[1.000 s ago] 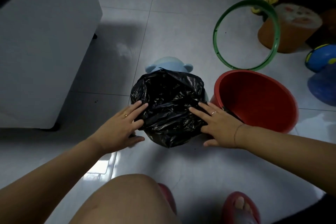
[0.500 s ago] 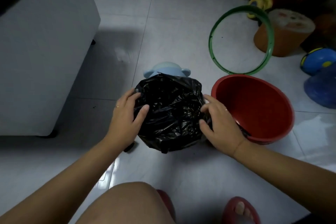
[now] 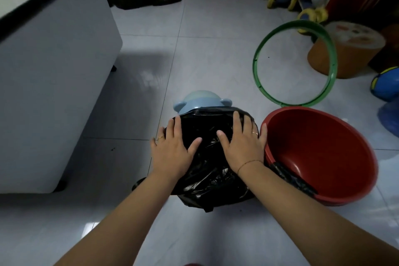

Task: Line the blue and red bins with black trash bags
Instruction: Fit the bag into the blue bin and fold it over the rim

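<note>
Both hands lie flat, fingers straight, on the black trash bag (image 3: 207,170) that covers the blue bin (image 3: 200,101). They grip nothing. The left hand (image 3: 172,153) and right hand (image 3: 241,147) are set apart, with a strip of bag showing between the thumbs.

The bagged bin sits on the tiled floor (image 3: 216,60) directly under the hands. Its covered length appears to run from 6 to 12 o'clock. The bag's edge crosses just past the fingertips at 12, and bare blue plastic shows beyond it. Whether the bin stands upright or lies over cannot be determined.

The red bin (image 3: 323,112) stands at 3 o'clock, its rim just beside the right hand's little finger and its mouth tipped toward the person. It is unlined, so the right hand is the nearer for that work. A black strip (image 3: 289,177) hangs over its near rim.

A white cabinet (image 3: 54,93) limits movement at 9 to 10 o'clock, and a green hoop (image 3: 256,67) leans at 1 o'clock. Open floor lies toward 12.
</note>
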Tool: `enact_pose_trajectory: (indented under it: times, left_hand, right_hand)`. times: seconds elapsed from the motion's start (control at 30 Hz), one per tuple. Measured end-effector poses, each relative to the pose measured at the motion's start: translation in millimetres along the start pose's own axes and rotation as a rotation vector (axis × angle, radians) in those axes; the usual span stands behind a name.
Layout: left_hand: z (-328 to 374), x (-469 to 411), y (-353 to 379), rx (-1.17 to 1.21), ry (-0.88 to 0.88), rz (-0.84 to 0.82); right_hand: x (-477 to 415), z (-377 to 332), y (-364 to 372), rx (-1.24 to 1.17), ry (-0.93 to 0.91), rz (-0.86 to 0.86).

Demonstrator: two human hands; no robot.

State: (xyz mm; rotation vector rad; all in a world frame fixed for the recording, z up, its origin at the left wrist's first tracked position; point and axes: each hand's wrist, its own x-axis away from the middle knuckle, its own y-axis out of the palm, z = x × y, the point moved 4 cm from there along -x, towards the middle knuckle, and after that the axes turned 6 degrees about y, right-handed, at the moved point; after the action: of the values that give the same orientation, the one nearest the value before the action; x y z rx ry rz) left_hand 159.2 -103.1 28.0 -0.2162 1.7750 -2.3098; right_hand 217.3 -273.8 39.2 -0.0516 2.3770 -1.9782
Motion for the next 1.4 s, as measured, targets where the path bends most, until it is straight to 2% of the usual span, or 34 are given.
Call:
enact_pose_trajectory:
  times: [0.13, 0.23, 0.47, 0.67, 0.73, 0.87, 1.0, 1.1, 1.17, 1.27, 1.4]
  left_hand:
    - [-5.3, -1.9, -2.2, 0.114, -0.021, 0.013]
    - [-5.0, -1.7, -4.2, 0.090, -0.017, 0.020]
    - [-14.3, -12.4, -13.6, 0.048, -0.024, 0.043]
    - [-26.1, -5.8, -12.3, 0.033, -0.059, 0.054]
    - [-27.6, -4.9, -12.2, 0.056, -0.080, 0.048]
    - [-31.0, 6.8, -14.8, 0.214, -0.136, 0.072]
    - [-26.1, 48.8, -15.1, 0.263, -0.126, 0.172]
    - [-11.1, 89.9, -11.9, 0.286, 0.019, 0.278]
    - [-5.2, 112.3, -5.4, 0.291, 0.120, 0.310]
    - [-4.5, 132.5, 2.9, 0.308, 0.194, 0.297]
    - [-8.1, 137.0, 4.1, 0.327, 0.264, 0.288]
  right_hand:
    - [-13.3, 1.4, 1.9, 0.073, 0.016, 0.001]
    - [-18.9, -3.7, 4.3, 0.097, 0.016, -0.030]
    - [-29.6, -2.9, 6.0, -0.147, 0.097, -0.152]
    - [-40.4, 16.7, 15.5, -0.339, 0.381, -0.448]
    - [-38.0, 19.5, 17.8, -0.410, 0.402, -0.476]
    - [-23.5, 21.6, 13.9, -0.630, 0.229, -0.291]
    - [20.5, 21.0, 4.0, -0.545, -0.029, -0.133]
    - [54.9, 23.9, -1.8, -0.501, -0.163, -0.011]
    - [73.7, 28.4, -3.0, -0.541, -0.194, 0.029]
    - [96.1, 39.8, -0.6, -0.611, -0.144, 0.085]
    - [114.5, 48.2, 4.8, -0.559, -0.133, 0.126]
